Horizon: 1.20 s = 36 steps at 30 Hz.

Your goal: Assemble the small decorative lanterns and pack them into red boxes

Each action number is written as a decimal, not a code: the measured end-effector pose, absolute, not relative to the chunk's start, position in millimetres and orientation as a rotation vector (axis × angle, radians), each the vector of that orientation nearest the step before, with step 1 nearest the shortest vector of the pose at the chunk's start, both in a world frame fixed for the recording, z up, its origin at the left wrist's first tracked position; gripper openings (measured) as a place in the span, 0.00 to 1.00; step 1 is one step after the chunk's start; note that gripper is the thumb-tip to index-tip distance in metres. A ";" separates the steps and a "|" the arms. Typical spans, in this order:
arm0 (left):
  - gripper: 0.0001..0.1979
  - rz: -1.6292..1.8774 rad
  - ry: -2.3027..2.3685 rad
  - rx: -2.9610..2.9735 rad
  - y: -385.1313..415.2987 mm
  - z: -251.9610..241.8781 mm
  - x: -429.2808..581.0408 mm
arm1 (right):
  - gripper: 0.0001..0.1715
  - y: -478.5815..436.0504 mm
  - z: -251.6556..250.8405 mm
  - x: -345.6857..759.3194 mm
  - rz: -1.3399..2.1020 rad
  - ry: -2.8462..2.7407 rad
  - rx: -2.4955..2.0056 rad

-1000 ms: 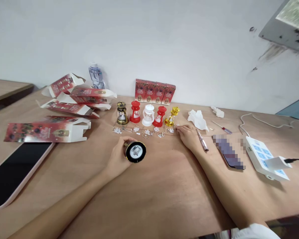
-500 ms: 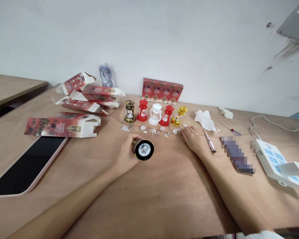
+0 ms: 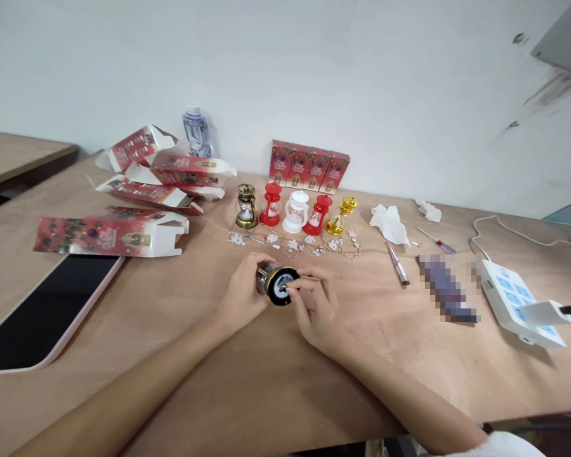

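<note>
My left hand (image 3: pixel 242 294) is wrapped round a small dark lantern (image 3: pixel 276 284) lying on its side, its round base turned towards me. My right hand (image 3: pixel 314 308) is at that base, thumb and forefinger pinched on something tiny that I cannot make out. Just beyond, a row of small lanterns stands on the wooden table (image 3: pixel 285 381): a bronze one (image 3: pixel 246 206), a red one (image 3: pixel 271 204), a white one (image 3: pixel 296 211), a second red lantern (image 3: pixel 318 214) and a gold one (image 3: pixel 341 215). Several little metal parts (image 3: pixel 292 244) lie in front of them.
Opened red cartons (image 3: pixel 109 235) and a tablet (image 3: pixel 38 314) lie at left. Red boxes (image 3: pixel 308 167) and a plastic bottle (image 3: pixel 196 132) stand by the wall. At right are crumpled tissue (image 3: pixel 388 224), two screwdrivers (image 3: pixel 396 263), a blurred phone (image 3: pixel 446 296) and a white power strip (image 3: pixel 518 303).
My right hand left the small parts near the gold lantern and came back left to the base of the lantern in my left hand. The view shifted slightly.
</note>
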<state>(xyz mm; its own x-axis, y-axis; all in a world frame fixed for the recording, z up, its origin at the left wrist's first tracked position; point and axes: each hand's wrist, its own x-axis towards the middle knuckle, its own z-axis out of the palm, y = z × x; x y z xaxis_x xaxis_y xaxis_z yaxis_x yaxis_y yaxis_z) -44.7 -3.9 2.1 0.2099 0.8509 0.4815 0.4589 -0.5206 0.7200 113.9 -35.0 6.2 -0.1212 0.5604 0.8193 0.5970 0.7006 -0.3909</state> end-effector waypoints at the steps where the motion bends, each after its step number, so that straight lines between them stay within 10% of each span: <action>1: 0.18 1.245 1.221 2.070 -4.0 1.8 -44.8 | 0.07 -34.7 5.5 114.4 -0.050 -1.784 -0.934; 36: 0.20 1.314 1.287 1.949 -1.7 0.8 -45.4 | 0.17 76.3 -30.3 279.9 -0.333 -1.730 -1.827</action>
